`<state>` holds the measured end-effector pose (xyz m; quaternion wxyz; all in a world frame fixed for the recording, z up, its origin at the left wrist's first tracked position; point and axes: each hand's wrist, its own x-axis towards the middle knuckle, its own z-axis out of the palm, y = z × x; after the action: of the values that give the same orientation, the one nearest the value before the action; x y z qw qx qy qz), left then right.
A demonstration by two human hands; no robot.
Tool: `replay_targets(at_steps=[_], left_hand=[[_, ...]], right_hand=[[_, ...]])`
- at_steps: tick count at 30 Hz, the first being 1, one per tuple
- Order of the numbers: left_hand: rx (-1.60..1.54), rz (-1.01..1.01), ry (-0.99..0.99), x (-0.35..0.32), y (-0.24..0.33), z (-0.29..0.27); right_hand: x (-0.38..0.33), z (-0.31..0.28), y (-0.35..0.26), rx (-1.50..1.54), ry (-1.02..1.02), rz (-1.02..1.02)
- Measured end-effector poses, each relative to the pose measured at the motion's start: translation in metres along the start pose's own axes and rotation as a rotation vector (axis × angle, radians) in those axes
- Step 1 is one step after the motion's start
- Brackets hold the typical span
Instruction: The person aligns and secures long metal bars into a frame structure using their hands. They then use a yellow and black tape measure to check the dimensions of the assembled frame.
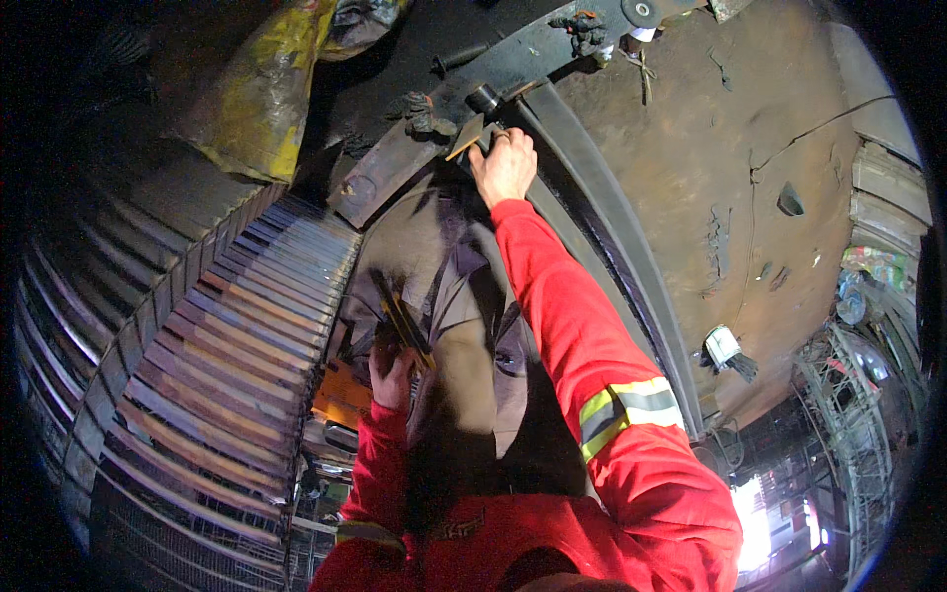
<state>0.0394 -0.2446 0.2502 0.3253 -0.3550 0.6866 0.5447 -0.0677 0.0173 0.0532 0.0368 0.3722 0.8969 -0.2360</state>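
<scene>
The right hand (506, 170) has its fingers (516, 144) curled down at the end of a long grey steel channel (631, 259), thumb right beside a small flat tan plate (465, 139); can't tell if they're actually pinching it. That plate sits at the near edge of a dark, flat steel beam (380, 178). Lower down, the left hand (393, 380) has its fingers wrapped round the bottom of a narrow yellow-and-black tool (406, 328), kinda shadowy there. Just past the plate there's a short black cylinder (483, 100), and some dark, grubby work gloves (424, 115) lie toward the beam's far edge. Off the beam's left end is a rusty slatted metal rack (247, 345); a big brown sheet surface (681, 128) spreads out right of the channel.
</scene>
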Motion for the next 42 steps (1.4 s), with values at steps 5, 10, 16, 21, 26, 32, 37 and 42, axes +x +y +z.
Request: replay_targets(at_steps=[5, 10, 16, 21, 26, 32, 37, 42], left_hand=[[0.288, 0.212, -0.021, -0.013, -0.069, -0.026], [-0.16, -0.152, -0.05, -0.013, -0.053, -0.002], [0.246, 0.175, -0.103, -0.012, -0.064, -0.01], [-0.264, -0.055, 0.173, -0.01, -0.049, 0.009], [0.051, 0.039, -0.072, 0.004, -0.062, -0.007], [0.273, 0.278, -0.018, 0.001, -0.075, 0.003], [0.118, 0.055, -0.084, 0.005, -0.051, 0.005], [0.224, 0.232, -0.01, 0.004, -0.072, -0.001]], right_hand=[[0.0, 0.023, 0.009, 0.056, 0.119, -0.098], [0.002, 0.031, 0.011, 0.098, 0.193, -0.163], [0.013, 0.028, 0.008, 0.063, 0.153, -0.264], [0.013, 0.026, 0.008, 0.031, 0.131, -0.294], [-0.006, 0.027, 0.015, 0.177, 0.157, -0.134], [0.004, 0.03, 0.003, 0.034, 0.124, -0.033], [0.018, 0.033, 0.0, -0.132, 0.119, -0.129], [0.023, 0.035, 0.001, -0.103, 0.088, -0.136]])
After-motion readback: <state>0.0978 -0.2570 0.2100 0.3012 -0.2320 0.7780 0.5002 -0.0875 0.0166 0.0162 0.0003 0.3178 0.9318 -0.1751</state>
